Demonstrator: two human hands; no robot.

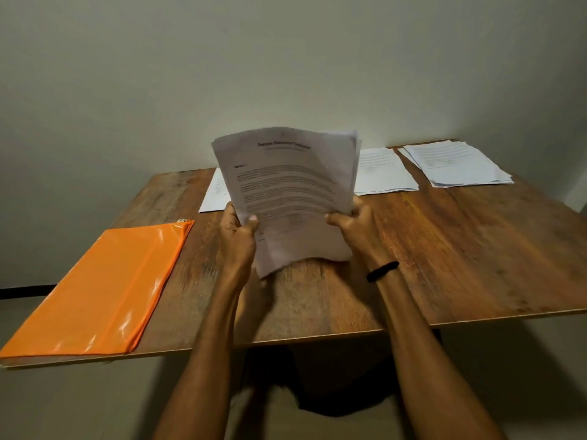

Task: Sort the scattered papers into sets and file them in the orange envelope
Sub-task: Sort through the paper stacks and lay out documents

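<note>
- Head view shows both thumbs pressed on the front of the held stack (pixel 292 192). The left thumb (pixel 252 219) sits near its lower left edge and the right thumb (pixel 333 220) near its lower right edge, with the other fingers curled behind the sheets.
- The left hand (pixel 236 236) and the right hand (pixel 352 223) each grip one side, so the stack stands almost upright over the table (pixel 460 249) with its printed heading at the top. I cannot tell whether its lower edge touches the wood.
- The sheets fan unevenly at the top right corner, so the step in hand looks like squaring up one set.
- To do it well, slacken both grips slightly and tap the lower edge on the table, then a side edge, so loose sheets slide level. A hard pinch would likely hold the misalignment and bow the paper.
- Along the far edge lie a flat sheet (pixel 213 195) partly hidden behind the stack, a middle pile (pixel 382 171) and a looser right pile (pixel 457 163). The held set should stay apart from them.
- The orange envelope (pixel 104 287) lies flat at the near left corner, well apart from all the papers. I cannot tell whether its opening is unzipped, and filing seems not yet begun.
</note>
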